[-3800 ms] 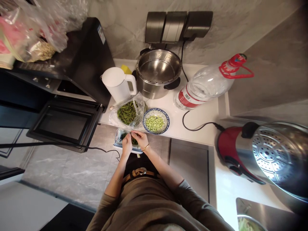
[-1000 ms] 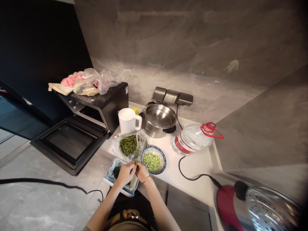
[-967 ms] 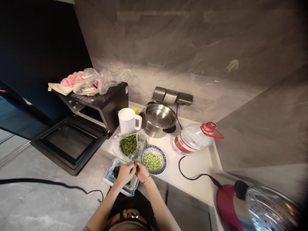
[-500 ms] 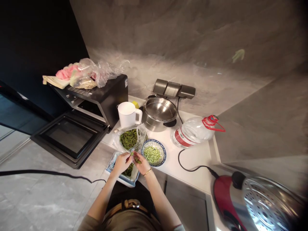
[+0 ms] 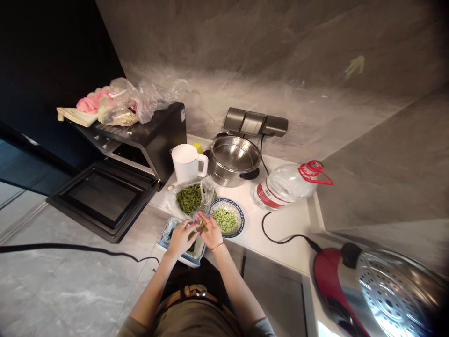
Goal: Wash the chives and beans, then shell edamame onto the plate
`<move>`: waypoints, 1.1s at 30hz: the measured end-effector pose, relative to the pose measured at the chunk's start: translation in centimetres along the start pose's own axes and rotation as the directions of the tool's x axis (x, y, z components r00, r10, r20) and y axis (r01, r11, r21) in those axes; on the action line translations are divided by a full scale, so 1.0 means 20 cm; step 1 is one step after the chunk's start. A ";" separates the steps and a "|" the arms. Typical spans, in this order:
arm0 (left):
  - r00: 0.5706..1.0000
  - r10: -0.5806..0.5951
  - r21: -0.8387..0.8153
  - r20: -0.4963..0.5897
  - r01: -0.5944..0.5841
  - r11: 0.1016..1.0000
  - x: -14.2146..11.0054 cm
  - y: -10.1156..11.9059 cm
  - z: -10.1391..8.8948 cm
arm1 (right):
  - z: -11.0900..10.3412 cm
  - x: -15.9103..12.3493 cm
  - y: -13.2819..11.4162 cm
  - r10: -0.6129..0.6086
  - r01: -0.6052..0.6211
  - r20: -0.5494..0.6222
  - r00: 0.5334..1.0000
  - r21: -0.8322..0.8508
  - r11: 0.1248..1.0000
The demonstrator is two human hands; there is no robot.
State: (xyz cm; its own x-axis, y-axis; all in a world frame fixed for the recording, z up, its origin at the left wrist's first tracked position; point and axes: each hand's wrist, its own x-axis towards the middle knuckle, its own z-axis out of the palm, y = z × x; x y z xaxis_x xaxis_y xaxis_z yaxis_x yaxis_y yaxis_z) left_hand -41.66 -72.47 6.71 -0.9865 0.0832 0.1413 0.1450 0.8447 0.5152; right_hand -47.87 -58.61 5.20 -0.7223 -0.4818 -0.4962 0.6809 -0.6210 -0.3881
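My left hand point(image 5: 181, 239) has its fingers drawn together and touches my right hand; what they pinch, if anything, is too small to make out. Palm up, my right hand point(image 5: 212, 234) cups a green edamame pod point(image 5: 203, 227), its fingers partly curled. Below both hands sits a blue-and-white bin point(image 5: 191, 263), partly hidden, with dark green pods or hulls inside. Just beyond them lies an open clear plastic bag full of edamame pods point(image 5: 189, 198). Shelled green beans point(image 5: 225, 220) fill the middle of a blue-rimmed plate point(image 5: 240, 216) beside my right hand.
A white pitcher point(image 5: 185, 164) and a steel pot point(image 5: 229, 177) stand behind the bag. To the right are a large water bottle point(image 5: 286, 185) and a red-and-steel appliance point(image 5: 329, 276). The oven's door point(image 5: 105, 199) hangs open at left. A cable crosses the counter.
My right hand has turned palm up with its fingers more spread. My left fingers have shifted from a pinch at the pod to lie over the right palm. The view has tilted slightly.
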 end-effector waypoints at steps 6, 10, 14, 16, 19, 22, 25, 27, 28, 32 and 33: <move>0.994 0.109 -0.074 -0.028 -0.111 0.991 0.06 0.06 0.04 | -0.01 0.01 0.04 0.024 -0.025 -0.022 0.999 -0.046 0.999; 0.984 -0.032 -0.222 -0.177 -0.008 0.975 0.07 0.06 0.05 | -0.05 0.01 0.07 0.003 -0.008 -0.055 0.998 -0.081 0.997; 0.962 -0.165 -0.386 -0.217 0.070 0.920 0.08 0.07 0.06 | -0.06 -0.02 0.09 0.009 -0.021 -0.076 0.997 -0.151 0.988; 0.963 -0.196 -0.454 -0.187 0.093 0.886 0.08 0.07 0.06 | -0.05 -0.04 0.08 -0.001 -0.010 -0.067 0.998 -0.163 0.987; 0.959 -0.233 -0.516 -0.159 0.121 0.848 0.08 0.09 0.07 | -0.03 -0.07 0.07 -0.042 0.033 -0.042 0.998 -0.189 0.981; 0.954 -0.268 -0.557 -0.136 0.150 0.817 0.08 0.10 0.07 | 0.00 -0.08 0.06 -0.071 0.063 -0.032 0.997 -0.221 0.973; 0.960 -0.257 -0.590 -0.108 0.147 0.794 0.08 0.10 0.05 | 0.01 -0.09 0.06 -0.106 0.093 -0.038 0.994 -0.244 0.965; 0.973 -0.212 -0.590 -0.088 0.121 0.798 0.08 0.09 0.03 | 0.01 -0.09 0.05 -0.125 0.109 -0.046 0.991 -0.265 0.958; 0.978 -0.191 -0.585 -0.079 0.110 0.803 0.09 0.09 0.02 | 0.01 -0.09 0.04 -0.136 0.117 -0.048 0.989 -0.284 0.952; 0.977 -0.170 -0.537 -0.126 0.077 0.840 0.09 0.05 0.00 | 0.02 -0.08 0.02 -0.228 0.188 -0.057 0.972 -0.396 0.899; 0.973 -0.167 -0.516 -0.162 0.061 0.854 0.09 0.05 -0.01 | 0.02 -0.09 0.01 -0.256 0.213 -0.049 0.965 -0.416 0.884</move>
State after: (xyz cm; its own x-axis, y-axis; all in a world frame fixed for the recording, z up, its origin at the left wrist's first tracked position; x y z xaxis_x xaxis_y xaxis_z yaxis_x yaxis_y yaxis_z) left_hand -43.26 -71.59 7.56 -0.9713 -0.1455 0.1880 0.1034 0.4539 0.8850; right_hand -46.52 -58.19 6.28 -0.8658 -0.2753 -0.4178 0.4981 -0.3944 -0.7723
